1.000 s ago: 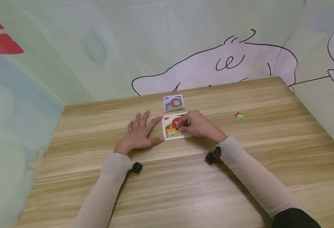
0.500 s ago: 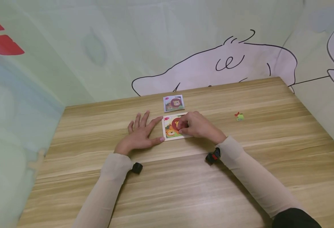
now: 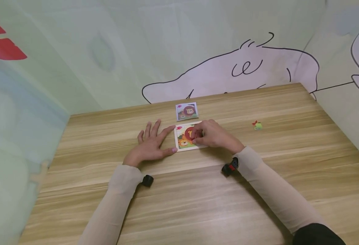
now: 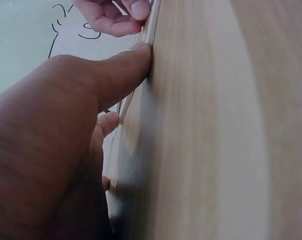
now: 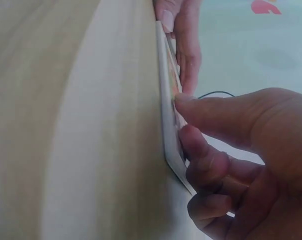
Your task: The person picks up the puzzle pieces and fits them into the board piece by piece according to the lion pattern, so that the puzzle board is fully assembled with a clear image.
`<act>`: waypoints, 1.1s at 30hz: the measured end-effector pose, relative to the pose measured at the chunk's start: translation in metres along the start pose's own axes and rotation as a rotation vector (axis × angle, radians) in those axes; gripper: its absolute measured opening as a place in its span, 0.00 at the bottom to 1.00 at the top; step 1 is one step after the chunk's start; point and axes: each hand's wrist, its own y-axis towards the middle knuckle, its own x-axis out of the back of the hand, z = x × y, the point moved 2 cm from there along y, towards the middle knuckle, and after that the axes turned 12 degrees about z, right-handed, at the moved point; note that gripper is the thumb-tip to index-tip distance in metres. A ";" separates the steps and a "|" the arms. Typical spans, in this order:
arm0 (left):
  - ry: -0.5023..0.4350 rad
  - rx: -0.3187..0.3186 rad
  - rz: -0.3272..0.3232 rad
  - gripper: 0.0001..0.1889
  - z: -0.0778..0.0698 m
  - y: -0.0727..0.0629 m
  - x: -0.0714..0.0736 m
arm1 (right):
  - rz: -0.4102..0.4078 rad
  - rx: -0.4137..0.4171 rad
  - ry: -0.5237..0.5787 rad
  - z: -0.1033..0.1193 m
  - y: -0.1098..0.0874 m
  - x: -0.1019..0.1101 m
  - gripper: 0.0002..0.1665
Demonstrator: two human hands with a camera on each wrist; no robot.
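Note:
A small square jigsaw puzzle (image 3: 183, 140) with a lion picture and a pale frame lies flat on the table. My left hand (image 3: 149, 144) is spread on the wood to its left, index fingertip and thumb tip at the frame's left corners. Over the puzzle's right half, my right hand (image 3: 212, 135) has curled fingers and pinches a puzzle piece low against the board; the hand covers most of that piece and the right side of the picture. Thumb and index fingertips (image 5: 187, 100) meet the puzzle's surface in the right wrist view.
Just behind the puzzle lies a square card (image 3: 187, 111) with a matching lion picture. A loose green and red puzzle piece (image 3: 257, 125) is off to the right on the wooden table (image 3: 185, 204). A cartoon-printed backdrop (image 3: 121, 51) stands along the table's far edge.
Both hands stay almost where they were. Only slight movement of the right fingertips shows at the puzzle; the card and loose piece have not moved.

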 end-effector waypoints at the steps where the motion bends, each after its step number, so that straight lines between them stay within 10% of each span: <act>1: 0.001 0.001 0.001 0.47 -0.001 -0.001 0.000 | 0.002 0.000 0.012 -0.002 0.000 0.001 0.04; 20: -0.013 -0.011 -0.003 0.47 -0.004 -0.004 0.002 | 0.126 -0.110 0.118 -0.058 -0.040 0.065 0.10; 33: -0.027 -0.023 -0.006 0.48 -0.003 -0.003 0.001 | -0.016 -0.262 0.194 -0.121 -0.097 0.106 0.18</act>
